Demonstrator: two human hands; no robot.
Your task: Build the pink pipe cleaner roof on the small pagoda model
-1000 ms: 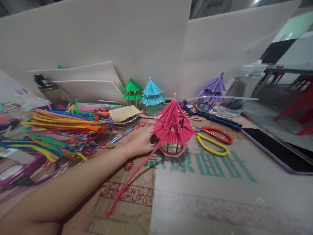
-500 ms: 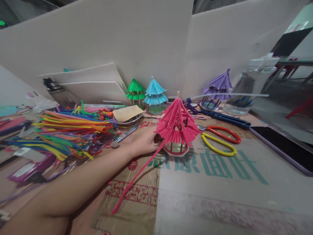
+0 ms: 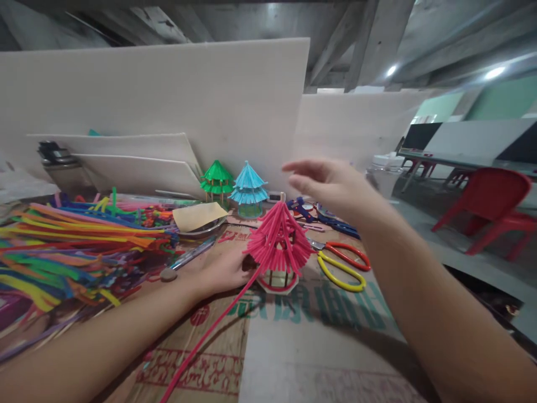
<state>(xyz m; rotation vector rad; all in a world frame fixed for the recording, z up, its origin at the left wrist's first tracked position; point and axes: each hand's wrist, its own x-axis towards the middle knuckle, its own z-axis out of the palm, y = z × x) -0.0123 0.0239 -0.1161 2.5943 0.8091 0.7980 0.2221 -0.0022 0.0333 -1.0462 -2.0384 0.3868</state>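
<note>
In the head view a pink model pavilion stands upright on the table, its tiered roof made of fuzzy pipe cleaners, with a short stick at the peak. My left hand grips its left side low down, the fingertips hidden behind the roof and posts. One long pink pipe cleaner trails from the roof's left edge towards me. Above and to the right of the peak my right hand hangs in the air, slightly blurred, thumb and fingers apart and holding nothing. Scissors with red and yellow handles lie just right of the pavilion.
Bundles of coloured pipe cleaners cover the left side. A green pavilion and a blue pavilion stand behind, near a white board. A blue glue gun lies behind the scissors. Cardboard covers the table.
My right hand has come into view from the right, raised above the table and covering the purple pavilion's place. The view has tilted up and shifted right; my left hand stays at the pink pavilion.
</note>
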